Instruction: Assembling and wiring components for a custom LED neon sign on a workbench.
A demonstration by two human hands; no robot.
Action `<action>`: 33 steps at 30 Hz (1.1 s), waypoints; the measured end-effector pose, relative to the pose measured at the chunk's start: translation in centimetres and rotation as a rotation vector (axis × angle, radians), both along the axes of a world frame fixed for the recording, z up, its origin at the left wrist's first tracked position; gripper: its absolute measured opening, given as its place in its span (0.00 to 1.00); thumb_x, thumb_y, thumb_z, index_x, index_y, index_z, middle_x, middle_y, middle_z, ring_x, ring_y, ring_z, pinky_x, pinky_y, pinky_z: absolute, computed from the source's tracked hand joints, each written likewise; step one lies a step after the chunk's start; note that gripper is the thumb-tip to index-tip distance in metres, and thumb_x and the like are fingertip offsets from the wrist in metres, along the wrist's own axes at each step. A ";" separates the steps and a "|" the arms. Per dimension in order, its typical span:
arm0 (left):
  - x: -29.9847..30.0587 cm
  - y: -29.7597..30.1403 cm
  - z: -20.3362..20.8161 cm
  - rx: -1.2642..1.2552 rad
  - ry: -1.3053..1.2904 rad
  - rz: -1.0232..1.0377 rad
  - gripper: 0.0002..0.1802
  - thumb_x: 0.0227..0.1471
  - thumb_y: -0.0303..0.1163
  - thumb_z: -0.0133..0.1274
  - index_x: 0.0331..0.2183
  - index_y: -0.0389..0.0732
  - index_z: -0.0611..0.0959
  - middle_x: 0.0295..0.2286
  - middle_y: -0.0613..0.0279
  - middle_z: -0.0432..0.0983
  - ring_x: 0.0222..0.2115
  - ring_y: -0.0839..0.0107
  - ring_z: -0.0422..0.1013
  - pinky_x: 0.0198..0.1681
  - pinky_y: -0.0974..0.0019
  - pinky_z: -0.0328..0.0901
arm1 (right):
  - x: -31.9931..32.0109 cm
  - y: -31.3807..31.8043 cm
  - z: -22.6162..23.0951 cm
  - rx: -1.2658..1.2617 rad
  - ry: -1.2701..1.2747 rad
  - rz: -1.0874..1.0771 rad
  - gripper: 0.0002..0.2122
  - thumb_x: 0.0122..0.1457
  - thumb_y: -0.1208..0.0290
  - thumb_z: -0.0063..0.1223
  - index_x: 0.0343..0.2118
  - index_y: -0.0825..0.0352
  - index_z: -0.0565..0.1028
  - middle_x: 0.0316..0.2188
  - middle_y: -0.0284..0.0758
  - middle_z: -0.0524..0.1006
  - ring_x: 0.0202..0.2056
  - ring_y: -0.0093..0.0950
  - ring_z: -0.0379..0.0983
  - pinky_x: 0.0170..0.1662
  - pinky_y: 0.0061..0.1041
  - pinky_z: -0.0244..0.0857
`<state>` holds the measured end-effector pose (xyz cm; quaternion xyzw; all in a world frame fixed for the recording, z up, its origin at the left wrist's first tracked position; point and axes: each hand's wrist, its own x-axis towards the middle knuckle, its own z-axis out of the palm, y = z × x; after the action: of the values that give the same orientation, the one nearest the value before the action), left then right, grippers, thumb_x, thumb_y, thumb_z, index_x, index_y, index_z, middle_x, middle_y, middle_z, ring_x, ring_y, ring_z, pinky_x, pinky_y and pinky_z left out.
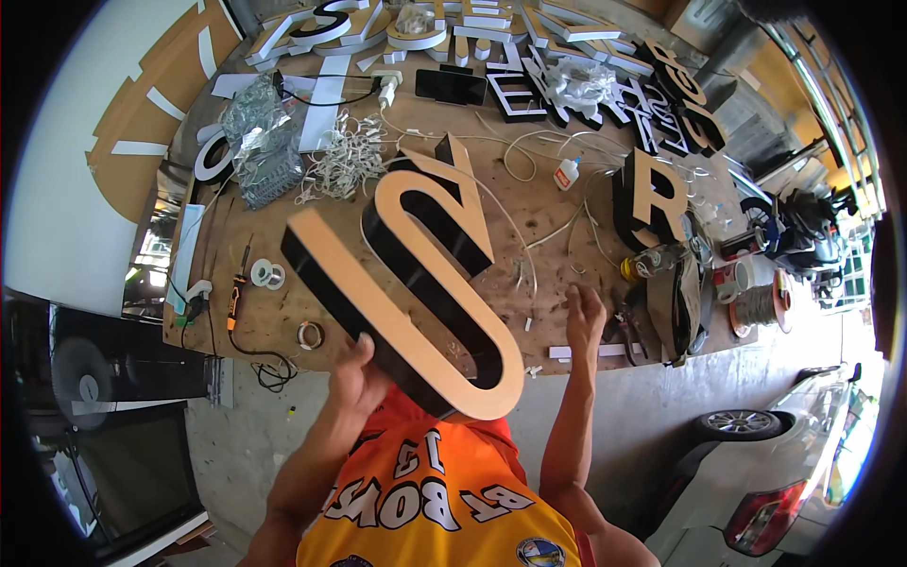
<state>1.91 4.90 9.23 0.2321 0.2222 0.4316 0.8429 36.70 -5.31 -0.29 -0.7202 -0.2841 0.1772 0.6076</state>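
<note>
My left hand (357, 375) grips a large sign letter (368, 307) at its lower left side, thumb on the face. The letter is a long curved hook with a tan face and black side walls, tilted over the table's front edge. Behind it, partly hidden, is an angular sign letter (474, 208) in the same tan and black. My right hand (587, 317) is over the front of the table, apart from the letter. Its fingers are curled together; whatever they may hold cannot be made out. Thin pale wires (529, 255) trail across the wood near it.
On the wooden table (255, 213) are a soldering iron (234, 302), a solder spool (267, 274), a tape roll (310, 335), bundled wires (350, 156), a glue bottle (567, 174) and pliers (624, 326). Another letter (644, 184) stands right. More letters (416, 38) crowd the back. A car (784, 482) is parked right.
</note>
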 end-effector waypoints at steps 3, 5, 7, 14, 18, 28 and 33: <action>-1.3 -2.4 -4.1 -0.119 -0.178 -0.021 0.32 0.49 0.38 0.66 0.53 0.38 0.74 0.47 0.57 0.74 0.55 0.59 0.67 0.63 0.48 0.57 | -0.9 1.5 -1.1 -0.315 -0.056 -0.035 0.12 0.61 0.65 0.56 0.35 0.71 0.80 0.24 0.38 0.80 0.27 0.26 0.79 0.30 0.25 0.68; -1.8 -3.5 -6.6 -0.179 -0.309 -0.006 0.32 0.49 0.38 0.67 0.53 0.39 0.74 0.50 0.57 0.71 0.59 0.59 0.62 0.67 0.46 0.52 | -0.9 2.2 -2.4 -0.367 -0.169 0.002 0.12 0.59 0.64 0.57 0.34 0.71 0.81 0.24 0.41 0.80 0.28 0.31 0.80 0.31 0.28 0.69; -2.5 -3.9 -8.7 -0.169 -0.292 -0.018 0.33 0.49 0.38 0.66 0.54 0.40 0.73 0.51 0.58 0.71 0.60 0.59 0.61 0.67 0.47 0.51 | -1.3 3.2 -3.6 -0.458 -0.397 0.060 0.14 0.54 0.61 0.59 0.32 0.70 0.82 0.25 0.47 0.81 0.29 0.40 0.81 0.34 0.34 0.72; -4.7 -4.8 -12.2 -0.113 -0.155 -0.096 0.32 0.56 0.36 0.60 0.59 0.41 0.69 0.56 0.57 0.67 0.63 0.60 0.57 0.68 0.49 0.50 | -4.6 7.2 -2.0 -0.786 -0.537 0.099 0.16 0.48 0.57 0.62 0.27 0.67 0.83 0.27 0.49 0.80 0.33 0.50 0.79 0.38 0.43 0.72; -5.9 -5.3 -11.9 -0.215 0.040 -0.149 0.29 0.63 0.39 0.52 0.61 0.41 0.67 0.59 0.57 0.65 0.62 0.61 0.59 0.65 0.52 0.54 | -4.4 7.3 -2.8 -0.758 -0.533 0.016 0.15 0.47 0.58 0.61 0.27 0.67 0.83 0.27 0.50 0.80 0.33 0.49 0.79 0.39 0.43 0.72; -4.5 -3.7 -12.3 0.121 0.779 -0.767 0.29 0.61 0.52 0.52 0.51 0.38 0.79 0.38 0.58 0.82 0.37 0.72 0.78 0.43 0.65 0.70 | -2.3 7.2 -1.7 -0.660 -0.607 -0.106 0.12 0.48 0.63 0.57 0.27 0.67 0.83 0.24 0.48 0.81 0.28 0.46 0.80 0.35 0.42 0.73; -9.3 1.6 -4.4 0.200 0.890 -0.550 0.21 0.61 0.48 0.54 0.42 0.39 0.84 0.33 0.62 0.84 0.25 0.79 0.75 0.30 0.72 0.70 | 0.2 6.0 2.5 -0.014 -0.581 -0.190 0.01 0.56 0.78 0.58 0.29 0.67 0.77 0.22 0.33 0.78 0.24 0.22 0.73 0.27 0.23 0.65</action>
<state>-7.42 6.51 4.82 0.5217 0.4472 0.0733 0.7228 36.87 0.72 2.16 -0.7684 -0.3760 -0.0917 0.5097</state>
